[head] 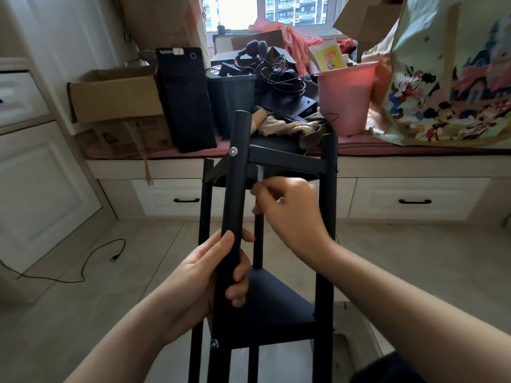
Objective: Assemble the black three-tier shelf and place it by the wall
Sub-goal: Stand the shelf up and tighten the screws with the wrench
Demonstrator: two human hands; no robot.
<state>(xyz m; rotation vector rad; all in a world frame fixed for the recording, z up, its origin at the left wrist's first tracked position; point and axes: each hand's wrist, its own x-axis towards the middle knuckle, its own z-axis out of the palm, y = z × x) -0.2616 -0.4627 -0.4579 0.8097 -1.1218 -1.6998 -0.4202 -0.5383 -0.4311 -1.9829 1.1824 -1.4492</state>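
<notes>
Black three-tier shelf (265,308) upright on the pale tiled floor (83,313), round matte metal post (233,194) nearest, flat dark panels between the posts. Left hand (218,275) wrapped round that post, fingers curled tight. Right hand (287,211) pinching a small pale tool (261,172), possibly a hex key, under the upper panel's frame.

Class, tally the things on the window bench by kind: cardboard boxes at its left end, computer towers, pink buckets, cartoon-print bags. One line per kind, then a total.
Cardboard boxes: 2
Computer tower: 1
Pink bucket: 1
Cartoon bag: 1
Total: 5
</notes>
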